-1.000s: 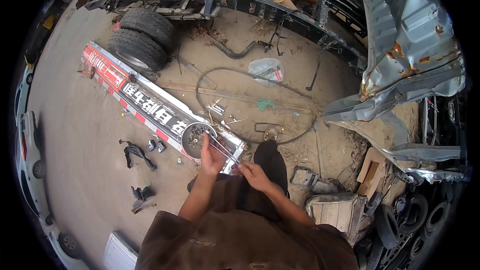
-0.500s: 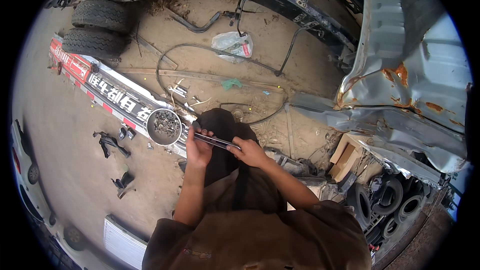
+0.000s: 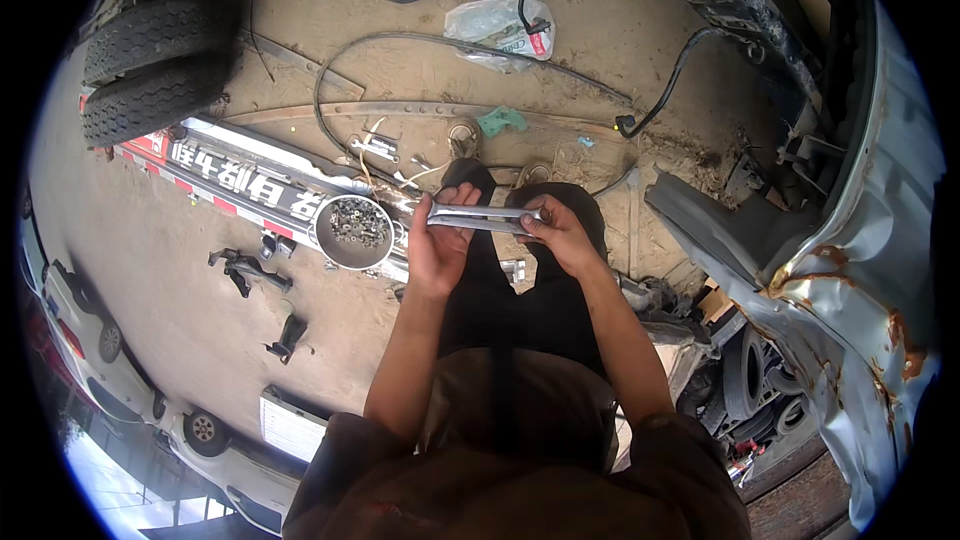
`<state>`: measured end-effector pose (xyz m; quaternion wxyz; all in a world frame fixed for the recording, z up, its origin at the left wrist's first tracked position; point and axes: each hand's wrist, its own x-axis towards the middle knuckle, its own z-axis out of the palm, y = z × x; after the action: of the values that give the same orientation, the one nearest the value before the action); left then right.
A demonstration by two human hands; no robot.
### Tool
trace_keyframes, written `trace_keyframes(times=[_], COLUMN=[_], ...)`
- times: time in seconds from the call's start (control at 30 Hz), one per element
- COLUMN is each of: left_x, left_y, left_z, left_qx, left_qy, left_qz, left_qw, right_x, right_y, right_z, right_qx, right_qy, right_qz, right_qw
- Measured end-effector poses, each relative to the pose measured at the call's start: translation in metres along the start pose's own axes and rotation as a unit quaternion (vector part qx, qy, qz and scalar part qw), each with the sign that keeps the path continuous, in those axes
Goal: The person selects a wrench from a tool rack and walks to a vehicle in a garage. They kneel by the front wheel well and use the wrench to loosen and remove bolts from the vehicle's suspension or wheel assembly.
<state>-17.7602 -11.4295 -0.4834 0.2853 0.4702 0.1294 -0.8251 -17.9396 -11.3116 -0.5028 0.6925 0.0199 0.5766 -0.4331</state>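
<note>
The wrenches [image 3: 483,217] are bare metal, smooth with a dull shine. At nine o'clock from them the bowl [image 3: 354,231] looks like shiny metal. The tyres [image 3: 150,65] at ten o'clock are matt, ribbed rubber. The ground [image 3: 600,40] is rough and dusty.

One view only: head cam on you, fisheye, looking straight down. Your hands sit close at centre, dirt ground [image 3: 620,50] beyond, edges bending toward the rim.
</note>
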Motion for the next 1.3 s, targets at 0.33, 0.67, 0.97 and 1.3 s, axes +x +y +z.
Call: trace_keyframes(times=[0.33, 0.67, 0.97, 1.3], left_x=[0.207, 0.391, 0.498, 0.569], left_y=[0.016, -0.008, -0.034, -0.059], left_z=[-0.067, -0.104, -0.101, -0.130], left_qx=[0.072, 0.198, 0.290, 0.539], left_qy=[-0.013, -0.164, -0.192, -0.143], left_qz=[0.027, -0.033, -0.115, -0.162], left_qw=[0.997, 0.966, 0.930, 0.814], right_x=[0.186, 0.338, 0.399, 0.389], right_y=[0.026, 0.071, 0.084, 0.024], right_z=[-0.078, -0.208, -0.287, -0.345], right_qx=[-0.057, -0.059, -0.096, -0.054], right_qy=[-0.101, -0.158, -0.111, 0.108], right_qz=[-0.046, -0.098, -0.196, -0.424], right_qw=[0.992, 0.981, 0.970, 0.897])
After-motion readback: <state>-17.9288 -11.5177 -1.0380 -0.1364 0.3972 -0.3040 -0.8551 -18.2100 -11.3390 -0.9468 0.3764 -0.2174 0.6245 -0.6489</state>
